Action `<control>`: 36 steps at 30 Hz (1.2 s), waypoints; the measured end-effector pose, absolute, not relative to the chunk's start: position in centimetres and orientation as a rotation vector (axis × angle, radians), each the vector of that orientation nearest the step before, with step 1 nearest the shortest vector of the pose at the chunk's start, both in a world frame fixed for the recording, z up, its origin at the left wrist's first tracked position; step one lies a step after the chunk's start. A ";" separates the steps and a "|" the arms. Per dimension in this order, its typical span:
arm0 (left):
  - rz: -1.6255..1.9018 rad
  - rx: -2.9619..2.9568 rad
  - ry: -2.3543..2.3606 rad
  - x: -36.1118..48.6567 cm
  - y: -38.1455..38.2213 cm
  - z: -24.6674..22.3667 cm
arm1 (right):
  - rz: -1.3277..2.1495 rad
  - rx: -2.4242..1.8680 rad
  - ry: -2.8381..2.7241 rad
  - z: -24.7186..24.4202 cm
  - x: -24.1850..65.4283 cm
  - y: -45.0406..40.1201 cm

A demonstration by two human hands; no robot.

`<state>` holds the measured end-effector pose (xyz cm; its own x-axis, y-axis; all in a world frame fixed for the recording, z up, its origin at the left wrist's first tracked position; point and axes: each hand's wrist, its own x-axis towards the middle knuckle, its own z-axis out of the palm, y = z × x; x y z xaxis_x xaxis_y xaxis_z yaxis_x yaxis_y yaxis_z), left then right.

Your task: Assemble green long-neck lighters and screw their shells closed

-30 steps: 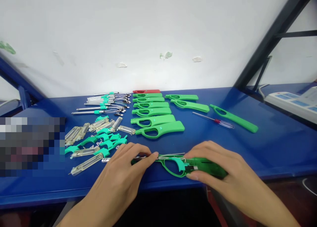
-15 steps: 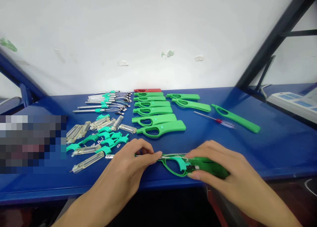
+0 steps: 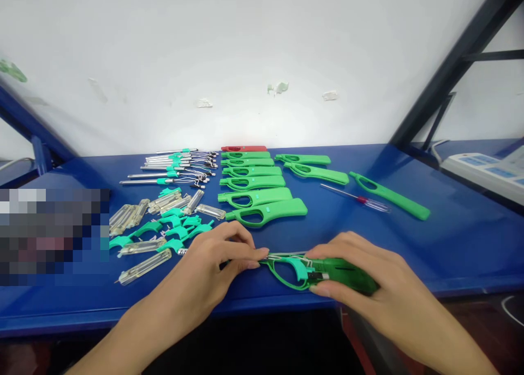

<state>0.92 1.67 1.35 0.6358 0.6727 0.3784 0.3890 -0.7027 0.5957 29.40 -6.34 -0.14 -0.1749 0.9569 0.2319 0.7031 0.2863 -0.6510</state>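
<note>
At the table's front edge lies an opened green lighter casing point(image 3: 347, 274), its inside facing up. My right hand point(image 3: 360, 271) grips its handle end, thumb below and fingers above. Inside the casing sit a teal trigger point(image 3: 298, 267), a black igniter point(image 3: 317, 277) with a pale end, and thin wires along the upper edge. My left hand point(image 3: 229, 255) pinches the narrow nozzle end, where the metal tube joins the casing; most of that tube is hidden beneath the hand. The tube's silver tip point(image 3: 182, 251) shows just left of the hand.
On the blue table point(image 3: 286, 238), left, lie clear fuel tanks point(image 3: 145, 267), teal triggers point(image 3: 147, 230) and metal tubes with wires point(image 3: 164, 170). Several green casings point(image 3: 282, 211) and a red one point(image 3: 245, 148) are lined up behind. A screwdriver point(image 3: 360, 199) rests to the right.
My left hand has shifted slightly upward at the nozzle end, its thumb now lower beneath the index finger. Less of the silver tip shows. The right hand and casing have hardly moved.
</note>
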 end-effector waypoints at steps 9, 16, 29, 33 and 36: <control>0.776 2.457 0.793 0.7 2.2 1.2 | 0.550 -1.489 -1.951 0.0 29.5 -6.4; 0.816 2.557 0.852 0.8 0.9 1.1 | 0.533 -1.505 -1.942 -0.1 29.4 -6.2; 0.961 2.542 0.783 2.8 0.8 0.1 | 0.541 -1.511 -1.961 -0.8 29.8 -6.2; 0.904 2.522 0.803 2.7 0.5 0.0 | 0.498 -1.511 -2.009 -0.8 29.8 -6.1; 0.873 2.514 0.813 2.6 0.5 -0.1 | 0.442 -1.517 -2.027 -0.9 29.9 -6.0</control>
